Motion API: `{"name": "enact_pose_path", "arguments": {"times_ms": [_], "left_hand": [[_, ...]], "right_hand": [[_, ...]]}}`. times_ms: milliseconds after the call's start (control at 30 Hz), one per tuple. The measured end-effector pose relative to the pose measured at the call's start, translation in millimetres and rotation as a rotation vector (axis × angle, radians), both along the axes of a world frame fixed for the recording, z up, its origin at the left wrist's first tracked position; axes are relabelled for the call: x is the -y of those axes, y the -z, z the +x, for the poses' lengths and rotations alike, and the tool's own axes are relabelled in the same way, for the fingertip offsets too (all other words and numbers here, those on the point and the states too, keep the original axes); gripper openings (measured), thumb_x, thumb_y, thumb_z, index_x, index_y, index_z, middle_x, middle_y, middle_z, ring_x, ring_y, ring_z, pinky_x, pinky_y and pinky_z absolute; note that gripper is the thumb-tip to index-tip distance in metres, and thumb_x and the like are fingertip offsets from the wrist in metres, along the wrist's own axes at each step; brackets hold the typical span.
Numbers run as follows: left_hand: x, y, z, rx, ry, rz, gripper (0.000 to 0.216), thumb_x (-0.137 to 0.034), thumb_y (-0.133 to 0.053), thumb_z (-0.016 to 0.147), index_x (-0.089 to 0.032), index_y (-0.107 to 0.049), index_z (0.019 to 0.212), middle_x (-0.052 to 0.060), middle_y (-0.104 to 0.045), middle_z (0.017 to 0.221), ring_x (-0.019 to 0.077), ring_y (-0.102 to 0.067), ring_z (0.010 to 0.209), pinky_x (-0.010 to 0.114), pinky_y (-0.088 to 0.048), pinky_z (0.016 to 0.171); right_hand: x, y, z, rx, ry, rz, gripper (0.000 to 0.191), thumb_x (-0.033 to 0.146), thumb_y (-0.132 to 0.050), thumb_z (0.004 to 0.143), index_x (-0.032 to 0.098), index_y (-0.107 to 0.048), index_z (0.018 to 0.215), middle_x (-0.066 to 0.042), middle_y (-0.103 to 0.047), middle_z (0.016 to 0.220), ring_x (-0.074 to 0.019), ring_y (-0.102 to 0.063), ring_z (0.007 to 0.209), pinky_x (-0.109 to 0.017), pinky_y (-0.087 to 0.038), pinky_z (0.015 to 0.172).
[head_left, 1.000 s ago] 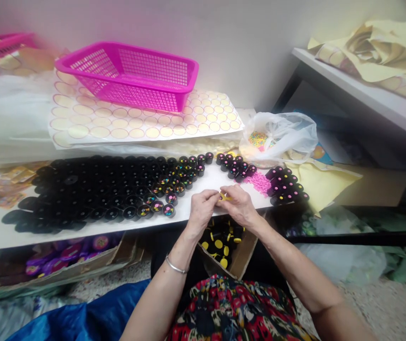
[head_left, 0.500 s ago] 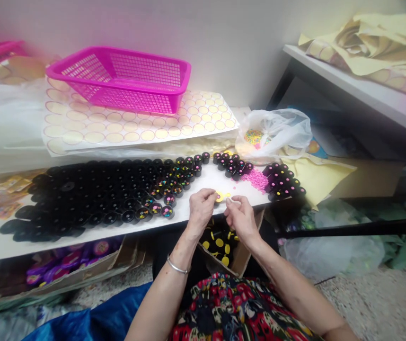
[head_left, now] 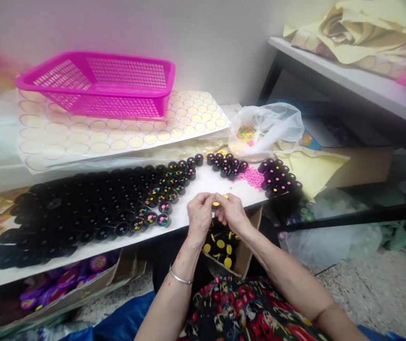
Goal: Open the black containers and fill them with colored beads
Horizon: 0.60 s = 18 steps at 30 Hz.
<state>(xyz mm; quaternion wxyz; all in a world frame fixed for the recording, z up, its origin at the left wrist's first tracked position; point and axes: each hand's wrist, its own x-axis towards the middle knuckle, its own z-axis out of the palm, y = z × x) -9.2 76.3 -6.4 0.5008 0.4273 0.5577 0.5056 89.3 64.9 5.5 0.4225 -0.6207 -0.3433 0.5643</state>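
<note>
Just over the table's front edge, my left hand (head_left: pixel 200 213) and my right hand (head_left: pixel 232 213) meet with fingertips pinched together. Between them shows a small yellow disc (head_left: pixel 216 203), partly covered by the fingers; both hands grip it. Behind the right fingers a bit of another yellow piece (head_left: pixel 225 196) is visible. Beyond the hands lies a heap of small pink pieces (head_left: pixel 251 177). Black round cups (head_left: pixel 225 170) with pink dots stand behind that heap, and more black cups (head_left: pixel 277 178) to its right. Many black cups (head_left: pixel 92 199) fill the left side, some with coloured bits inside.
A cardboard box (head_left: pixel 251 246) of black and yellow round pieces stands below my hands. A pink basket (head_left: pixel 100 94) rests on a sheet of oval labels (head_left: pixel 135 135) at the back. A plastic bag (head_left: pixel 277 124) holds coloured bits. Another box (head_left: pixel 118 265) sits under the table at left.
My right hand has moved left and now meets the left hand at the yellow disc. The view has shifted slightly, with the basket further left.
</note>
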Motion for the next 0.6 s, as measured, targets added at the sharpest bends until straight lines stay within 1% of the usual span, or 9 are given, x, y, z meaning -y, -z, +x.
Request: {"name": "enact_pose_path", "arguments": {"times_ms": [133, 267, 333, 433, 533, 600], "left_hand": [[2, 1.2, 4, 0.047, -0.045, -0.059, 0.024, -0.036, -0.064, 0.067, -0.012, -0.066, 0.071, -0.001, -0.061, 0.061, 0.0089, -0.052, 0.054, 0.020, -0.041, 0.052], [-2, 7.3, 4, 0.152, -0.042, -0.132, 0.025, -0.036, -0.067, 0.063, -0.011, -0.065, 0.068, -0.004, -0.052, 0.048, 0.0054, -0.042, 0.040, 0.018, -0.032, 0.040], [-4, 8.6, 4, 0.181, -0.042, -0.143, 0.026, -0.035, -0.069, 0.061, -0.011, -0.064, 0.067, -0.004, -0.051, 0.045, 0.0049, -0.039, 0.037, 0.018, -0.031, 0.039], [-6, 4.9, 4, 0.173, -0.035, -0.145, 0.025, -0.035, -0.068, 0.061, -0.011, -0.062, 0.064, -0.005, -0.049, 0.043, 0.0043, -0.038, 0.036, 0.018, -0.029, 0.038], [-3, -0.5, 3, 0.138, 0.007, -0.131, 0.026, -0.038, -0.065, 0.065, -0.011, -0.061, 0.064, -0.006, -0.046, 0.043, 0.0038, -0.036, 0.036, 0.017, -0.027, 0.038], [-1, -0.8, 0, 0.120, 0.044, -0.097, 0.030, -0.041, -0.062, 0.069, -0.011, -0.063, 0.068, -0.005, -0.047, 0.046, 0.0044, -0.038, 0.039, 0.017, -0.028, 0.039]], "right_hand": [[0, 1.7, -1, -0.043, 0.016, -0.013, 0.034, 0.050, -0.055, 0.075, 0.017, -0.048, 0.078, 0.005, -0.051, 0.041, -0.0087, -0.045, 0.029, -0.015, -0.029, 0.025], [0, 9.0, -4, -0.088, 0.035, -0.006, 0.033, 0.049, -0.054, 0.076, 0.017, -0.047, 0.078, 0.006, -0.052, 0.041, -0.0095, -0.047, 0.030, -0.015, -0.032, 0.025], [0, 10.8, -6, -0.073, 0.040, 0.029, 0.033, 0.050, -0.054, 0.076, 0.018, -0.046, 0.079, 0.007, -0.051, 0.040, -0.0096, -0.047, 0.028, -0.015, -0.031, 0.025], [1, 9.6, -7, -0.058, 0.042, 0.045, 0.034, 0.051, -0.054, 0.076, 0.018, -0.045, 0.078, 0.006, -0.051, 0.039, -0.0089, -0.045, 0.027, -0.015, -0.029, 0.024], [0, 6.4, -6, -0.099, 0.042, 0.032, 0.036, 0.052, -0.054, 0.075, 0.017, -0.046, 0.079, 0.005, -0.053, 0.041, -0.0085, -0.046, 0.028, -0.014, -0.029, 0.024], [-1, 4.5, -4, -0.136, 0.026, 0.008, 0.037, 0.052, -0.053, 0.076, 0.016, -0.048, 0.080, 0.004, -0.054, 0.041, -0.0086, -0.047, 0.029, -0.014, -0.030, 0.025]]}}
